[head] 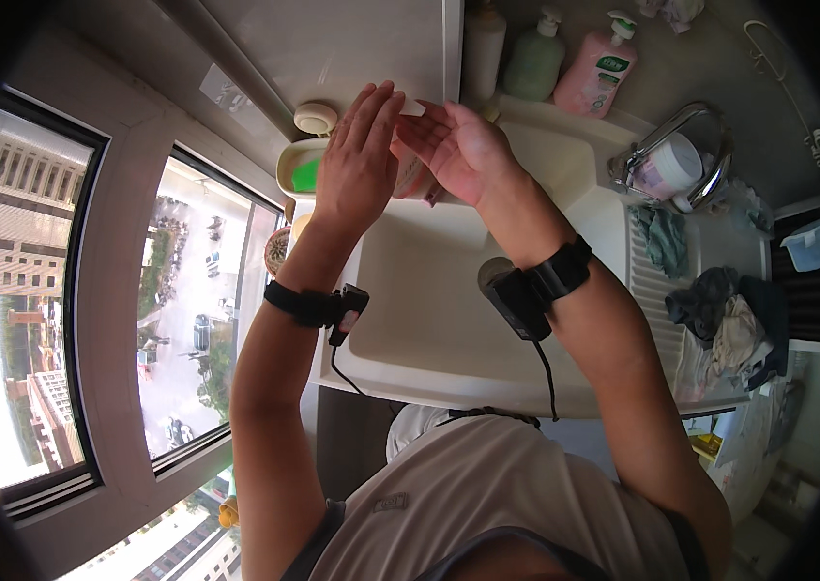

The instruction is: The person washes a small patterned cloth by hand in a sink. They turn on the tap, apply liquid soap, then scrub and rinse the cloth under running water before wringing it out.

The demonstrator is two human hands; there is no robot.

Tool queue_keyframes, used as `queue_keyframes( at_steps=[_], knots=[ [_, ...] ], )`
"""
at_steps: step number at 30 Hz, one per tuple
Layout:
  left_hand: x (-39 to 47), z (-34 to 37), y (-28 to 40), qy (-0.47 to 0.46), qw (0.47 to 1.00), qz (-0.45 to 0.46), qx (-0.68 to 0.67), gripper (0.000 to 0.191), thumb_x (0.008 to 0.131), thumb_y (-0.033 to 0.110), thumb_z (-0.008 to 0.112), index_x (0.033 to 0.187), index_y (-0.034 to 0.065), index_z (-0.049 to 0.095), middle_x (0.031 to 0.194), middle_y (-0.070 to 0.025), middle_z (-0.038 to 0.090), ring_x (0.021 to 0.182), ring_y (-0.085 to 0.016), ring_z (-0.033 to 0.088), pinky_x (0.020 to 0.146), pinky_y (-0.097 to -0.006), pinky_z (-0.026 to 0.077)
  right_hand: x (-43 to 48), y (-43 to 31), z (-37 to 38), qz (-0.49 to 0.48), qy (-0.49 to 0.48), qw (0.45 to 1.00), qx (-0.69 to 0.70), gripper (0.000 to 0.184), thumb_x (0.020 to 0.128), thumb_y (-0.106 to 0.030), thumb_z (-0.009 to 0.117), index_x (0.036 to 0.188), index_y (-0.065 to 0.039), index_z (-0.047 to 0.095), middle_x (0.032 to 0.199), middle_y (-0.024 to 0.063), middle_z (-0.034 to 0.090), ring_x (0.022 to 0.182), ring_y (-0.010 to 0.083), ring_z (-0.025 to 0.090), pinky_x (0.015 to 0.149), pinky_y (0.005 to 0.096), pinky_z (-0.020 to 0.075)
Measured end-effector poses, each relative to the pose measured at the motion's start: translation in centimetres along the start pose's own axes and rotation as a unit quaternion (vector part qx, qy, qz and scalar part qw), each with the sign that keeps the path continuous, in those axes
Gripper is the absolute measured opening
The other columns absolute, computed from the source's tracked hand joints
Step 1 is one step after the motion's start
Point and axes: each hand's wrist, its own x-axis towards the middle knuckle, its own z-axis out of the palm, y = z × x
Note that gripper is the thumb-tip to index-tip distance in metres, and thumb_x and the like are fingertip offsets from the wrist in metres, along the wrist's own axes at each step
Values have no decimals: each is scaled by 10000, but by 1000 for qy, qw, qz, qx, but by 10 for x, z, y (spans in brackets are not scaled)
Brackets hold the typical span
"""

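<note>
Both hands reach to the back rim of a white ceramic sink [424,290]. My left hand [360,156] is back up, its fingers straight and close together. My right hand [464,149] turns its palm up, fingers loosely curved and apart, and appears to hold nothing. A small white piece [412,109] shows between the fingertips of both hands; whether it is a pump spout or a separate thing is unclear. Below it, partly hidden by my hands, stands a pink bottle [411,174]. What the left fingers touch cannot be seen. Each wrist wears a black strap with a cabled device.
Left of my hands is a soap dish [283,171] with a green item [305,176]. A green pump bottle [535,58] and a pink pump bottle [596,69] stand behind. A chrome faucet [708,178] is right, with crumpled cloths [729,312] on the washboard side. Windows line the left.
</note>
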Motion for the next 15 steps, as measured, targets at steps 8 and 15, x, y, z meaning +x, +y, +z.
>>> queue_keyframes(
  at_steps=[8, 15],
  knots=[
    [-5, 4, -2, -11, 1000, -6, -11, 557, 797, -91, 578, 1340, 33, 570, 1422, -126, 567, 1371, -326, 511, 1078, -445, 480, 1, 2, -1, -4, -8, 1000, -4, 398, 1087, -236, 379, 1273, 75, 542, 1213, 211, 614, 1163, 321, 626, 1049, 428, 529],
    [-4, 3, -2, -21, 999, -14, -21, 594, 804, -111, 591, 1372, 60, 556, 1461, -127, 543, 1383, -344, 499, 1066, -427, 503, 3, 2, 0, 6, -1, 1000, -12, 398, 1092, -250, 364, 1234, 69, 556, 1150, 196, 617, 1090, 322, 641, 1008, 440, 540]
  ],
)
